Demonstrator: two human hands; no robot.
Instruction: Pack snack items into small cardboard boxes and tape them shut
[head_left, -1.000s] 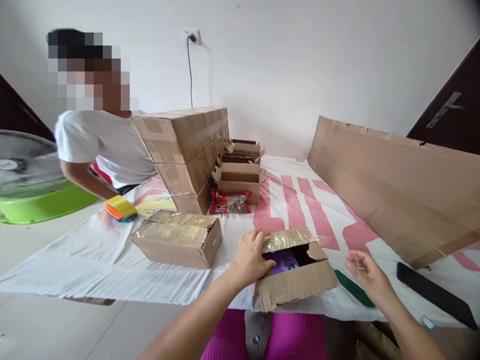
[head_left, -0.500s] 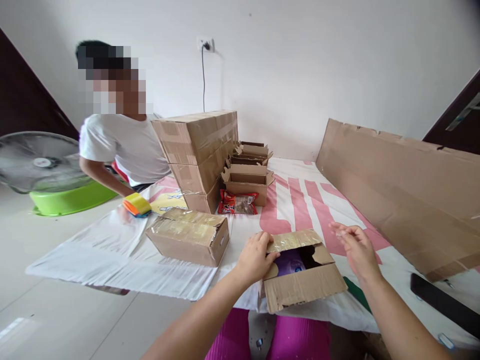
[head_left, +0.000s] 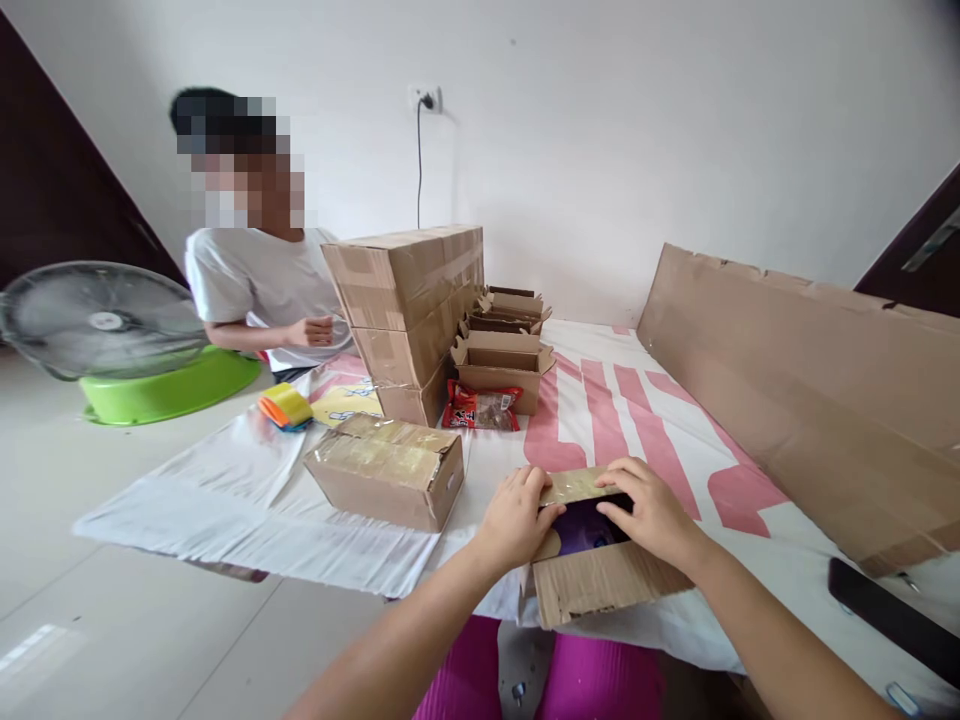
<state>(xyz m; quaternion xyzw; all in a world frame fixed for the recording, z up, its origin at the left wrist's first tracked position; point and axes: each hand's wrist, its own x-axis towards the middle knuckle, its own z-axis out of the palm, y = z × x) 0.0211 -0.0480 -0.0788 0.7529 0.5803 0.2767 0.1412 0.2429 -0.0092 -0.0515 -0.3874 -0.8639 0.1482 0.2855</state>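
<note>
A small cardboard box (head_left: 600, 585) sits at the table's near edge, partly open, its front flap folded out towards me. Inside shows a shiny purple package (head_left: 581, 530), its kind unclear. My left hand (head_left: 517, 512) grips the box at its left end, thumb over the rim. At the far flap, my right hand (head_left: 654, 508) has its fingers on top and its thumb underneath, closed on the cardboard. To the left lies a taped cardboard box (head_left: 375, 490). Beyond it is a red snack packet (head_left: 484, 408), leaning near an open box (head_left: 499, 375).
Stacked cartons (head_left: 412, 300) rise at the back left. A person (head_left: 255, 290) in a white shirt sits behind them, near a yellow and orange bundle (head_left: 285, 405). A long cardboard sheet (head_left: 795, 370) stands on the right, with a dark phone-like object (head_left: 892, 615) nearer me.
My right hand has moved left and down from above the table onto the box's far flap. My left hand stays on the box. The other person's hand has lifted away from the coloured bundle.
</note>
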